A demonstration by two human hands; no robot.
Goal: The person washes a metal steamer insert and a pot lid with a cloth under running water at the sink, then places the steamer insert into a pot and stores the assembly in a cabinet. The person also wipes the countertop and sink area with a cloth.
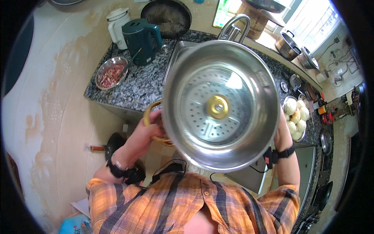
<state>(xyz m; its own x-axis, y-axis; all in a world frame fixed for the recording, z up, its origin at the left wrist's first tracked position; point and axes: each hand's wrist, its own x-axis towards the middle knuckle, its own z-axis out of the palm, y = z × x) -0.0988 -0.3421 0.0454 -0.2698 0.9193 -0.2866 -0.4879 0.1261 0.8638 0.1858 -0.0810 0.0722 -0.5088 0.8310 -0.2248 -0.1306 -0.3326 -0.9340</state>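
Observation:
A large stainless steel steamer pot (187,146) is held up before my chest, over the counter's front edge and partly in front of the sink. Within it a glass lid with a gold-coloured knob (218,107) lies above a perforated plate (201,117). The fingers of my left hand (150,127) are wrapped around a gold-coloured loop handle (148,112) on the pot's left side. On the opposite side, my right hand (282,133) supports the pot; its fingers are hidden behind the wall.
A bowl of cut raw meat (111,76) stands on the granite counter (140,87), by a dark green electric kettle (140,41). The faucet (248,26) rises behind the pot. Right of it sits a plate of round buns (295,117). A frying pan (115,143) hangs low at left.

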